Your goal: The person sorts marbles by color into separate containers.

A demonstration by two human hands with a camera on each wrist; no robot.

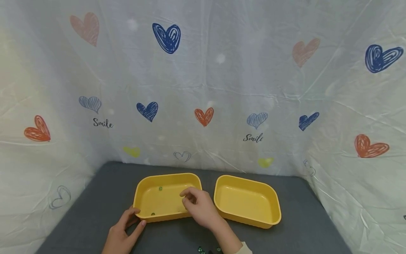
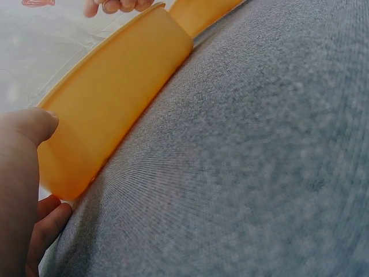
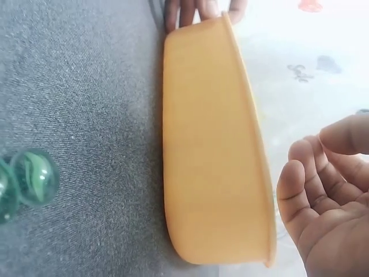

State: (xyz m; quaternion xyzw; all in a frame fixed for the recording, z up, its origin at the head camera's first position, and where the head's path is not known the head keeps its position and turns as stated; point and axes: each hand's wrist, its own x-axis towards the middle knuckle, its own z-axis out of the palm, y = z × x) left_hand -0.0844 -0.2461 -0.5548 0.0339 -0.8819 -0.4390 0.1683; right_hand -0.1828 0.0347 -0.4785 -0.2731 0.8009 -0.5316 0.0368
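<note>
My left hand grips the near left corner of a yellow plastic bin, with the thumb on its front wall and the fingers round the side. Inside that bin lie a green glass marble toward the back and another marble by the near wall. Over the bin's right part hovers my right hand, its fingers loosely bent. In the right wrist view, the right hand's fingers curve beside the bin's rim, and nothing shows between them and the thumb.
A second yellow bin stands to the right, with no marbles visible inside. Several green marbles lie on the grey cloth-covered table near its front, partly cut off in the head view. A white curtain with printed hearts hangs behind.
</note>
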